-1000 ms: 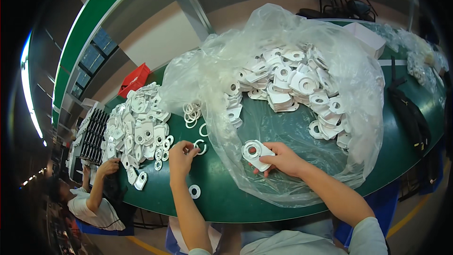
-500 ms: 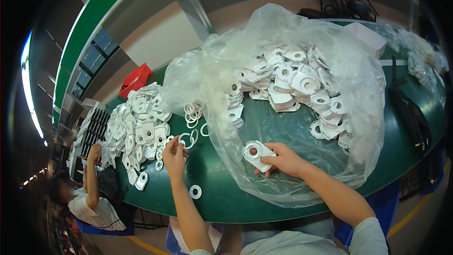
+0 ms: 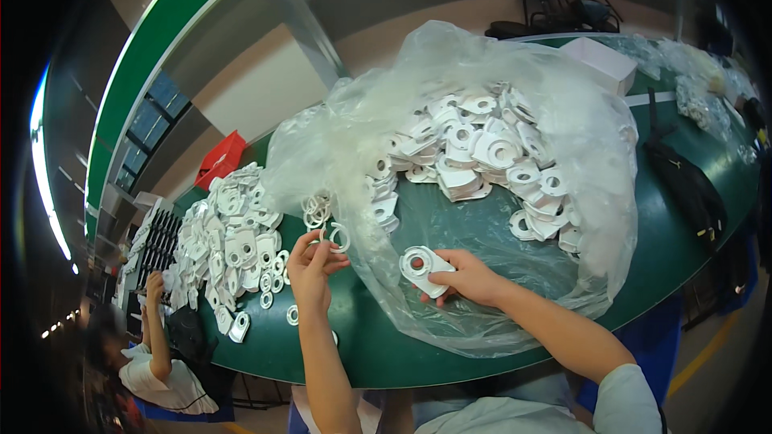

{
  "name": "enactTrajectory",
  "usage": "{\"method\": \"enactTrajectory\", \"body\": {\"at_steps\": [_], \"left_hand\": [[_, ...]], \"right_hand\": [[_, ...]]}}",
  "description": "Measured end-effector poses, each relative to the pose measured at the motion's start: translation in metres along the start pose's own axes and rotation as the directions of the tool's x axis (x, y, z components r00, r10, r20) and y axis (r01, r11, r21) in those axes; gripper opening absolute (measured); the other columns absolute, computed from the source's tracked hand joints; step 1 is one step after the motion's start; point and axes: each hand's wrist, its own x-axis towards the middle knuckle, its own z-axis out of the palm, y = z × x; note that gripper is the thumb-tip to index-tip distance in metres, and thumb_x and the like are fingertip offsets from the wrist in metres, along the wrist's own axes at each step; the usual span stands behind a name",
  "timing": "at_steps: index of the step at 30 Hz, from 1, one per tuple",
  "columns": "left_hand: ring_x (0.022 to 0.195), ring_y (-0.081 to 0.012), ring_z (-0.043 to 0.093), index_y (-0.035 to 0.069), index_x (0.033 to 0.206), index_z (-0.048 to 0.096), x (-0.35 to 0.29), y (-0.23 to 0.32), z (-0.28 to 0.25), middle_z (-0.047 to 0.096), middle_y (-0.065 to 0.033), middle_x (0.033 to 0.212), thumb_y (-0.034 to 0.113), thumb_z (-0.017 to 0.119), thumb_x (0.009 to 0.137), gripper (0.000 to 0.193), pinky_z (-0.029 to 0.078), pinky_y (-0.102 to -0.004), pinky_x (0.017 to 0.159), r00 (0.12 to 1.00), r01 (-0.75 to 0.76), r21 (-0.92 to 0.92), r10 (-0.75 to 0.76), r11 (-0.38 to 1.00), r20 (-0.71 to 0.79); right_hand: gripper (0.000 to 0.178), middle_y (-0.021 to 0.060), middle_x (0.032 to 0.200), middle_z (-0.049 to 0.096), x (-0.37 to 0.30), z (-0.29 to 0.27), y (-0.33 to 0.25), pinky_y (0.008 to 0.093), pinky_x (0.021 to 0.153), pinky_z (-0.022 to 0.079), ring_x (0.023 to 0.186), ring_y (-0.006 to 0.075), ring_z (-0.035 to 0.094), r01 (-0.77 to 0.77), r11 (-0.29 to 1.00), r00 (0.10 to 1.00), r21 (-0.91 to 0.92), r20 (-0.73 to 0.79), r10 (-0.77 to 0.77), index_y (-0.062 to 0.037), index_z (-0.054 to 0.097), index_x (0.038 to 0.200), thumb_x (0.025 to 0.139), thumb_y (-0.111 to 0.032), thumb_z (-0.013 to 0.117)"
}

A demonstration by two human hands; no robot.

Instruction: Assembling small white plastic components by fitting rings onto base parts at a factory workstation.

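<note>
My right hand [image 3: 466, 277] holds a white plastic part [image 3: 420, 268], flat with a round hole at its wide end. The thumb lies on top and a fingertip shows through the hole. To its left, my left hand [image 3: 312, 267] is raised over the table, thumb and fingers pinching a thin white ring [image 3: 342, 238]. Just beyond these fingers lies a small heap of similar white rings [image 3: 316, 207]. A pile of white parts [image 3: 482, 141] rests in a large clear plastic bag [image 3: 378, 289], spread open under and beyond my right hand.
Another heap of white parts [image 3: 233, 233] covers the green table [image 3: 386, 362] at left, with loose rings [image 3: 267, 299] at its edge. Behind stands a red bin [image 3: 220, 159]. A co-worker [image 3: 165, 370] sits at far left. A white box [image 3: 599, 64] and black bag [image 3: 683, 185] lie right.
My left hand has moved right and lifted its ring closer to the part in my right hand. My right hand keeps its hold on the part. The whole view has shifted slightly.
</note>
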Motion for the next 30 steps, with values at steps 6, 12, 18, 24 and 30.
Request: {"method": "enactTrajectory", "body": {"at_steps": [6,12,18,24,30], "left_hand": [[0.066,-0.0131,0.059,-0.001,0.099,0.061,-0.008,-0.007,0.053,0.063,-0.0080,0.088,0.004,0.061,0.085,0.014,0.053,-0.0273,0.060,0.976,-0.172,0.172,0.144,0.970,0.164],[0.066,-0.0124,0.060,-0.004,0.094,0.061,-0.019,-0.013,0.073,0.063,-0.0064,0.080,0.001,0.061,0.084,0.012,0.054,-0.0274,0.060,0.977,0.095,-0.025,-0.089,0.995,0.192],[0.061,-0.0163,0.064,-0.005,0.092,0.056,-0.026,-0.021,0.071,0.064,-0.0108,0.077,0.004,0.060,0.086,0.012,0.057,-0.0287,0.057,0.961,0.240,-0.038,-0.232,0.970,0.149],[0.056,-0.0161,0.063,-0.007,0.092,0.056,-0.032,-0.019,0.075,0.064,-0.0105,0.071,0.006,0.060,0.086,0.014,0.054,-0.0261,0.053,0.958,0.229,0.031,-0.231,0.973,0.168],[0.055,-0.0138,0.061,-0.006,0.090,0.057,-0.038,-0.021,0.083,0.063,-0.0092,0.068,0.003,0.062,0.084,0.012,0.050,-0.0234,0.051,0.967,0.097,0.177,-0.136,0.979,0.217]], "right_hand": [[0.034,0.0098,0.105,0.061,0.002,0.001,-0.001,0.0260,0.061,0.052,0.086,0.0198,0.065,0.058,0.995,0.998,0.077,-0.034,-0.055,-0.0010,0.048,0.122,0.088,-0.004,0.049],[0.037,0.0106,0.106,0.061,0.001,-0.002,0.000,0.0282,0.062,0.053,0.087,0.0205,0.065,0.127,0.990,0.985,0.061,-0.123,-0.118,-0.0002,0.046,0.123,0.086,-0.001,0.047],[0.038,0.0119,0.107,0.060,0.003,0.000,0.000,0.0293,0.063,0.054,0.088,0.0215,0.065,0.162,0.984,0.977,0.076,-0.156,-0.148,0.0008,0.046,0.122,0.084,0.002,0.046],[0.042,0.0121,0.108,0.060,0.003,-0.001,0.000,0.0297,0.064,0.055,0.089,0.0217,0.065,0.170,0.984,0.976,0.052,-0.148,-0.161,0.0011,0.047,0.121,0.080,0.006,0.045],[0.041,0.0117,0.100,0.062,0.003,0.003,0.000,0.0280,0.059,0.056,0.081,0.0191,0.065,0.199,0.979,0.965,0.048,-0.184,-0.188,0.0035,0.049,0.116,0.075,0.009,0.043]]}}
